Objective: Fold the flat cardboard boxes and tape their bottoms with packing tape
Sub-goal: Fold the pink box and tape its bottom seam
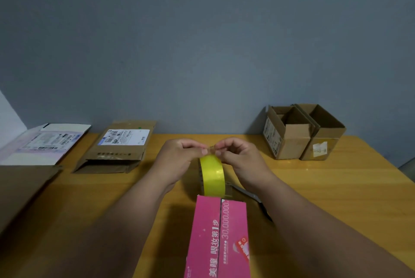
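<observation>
Wood-toned counter (336, 188) carries it all: two folded boxes (303, 134) parked far right, out of my way, flat boxes (116, 149) waiting at left. The pink box (219, 237) lies nearest me, its seam turned up, ready for taping. The tape (212, 176) stands on edge just beyond it. My left hand (177, 161) and right hand (240, 161) both pinch the tape's loose end, apparently to peel it free.

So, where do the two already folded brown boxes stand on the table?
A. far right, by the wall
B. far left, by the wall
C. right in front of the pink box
A: the two open brown boxes stand side by side at the table's far right.
</observation>
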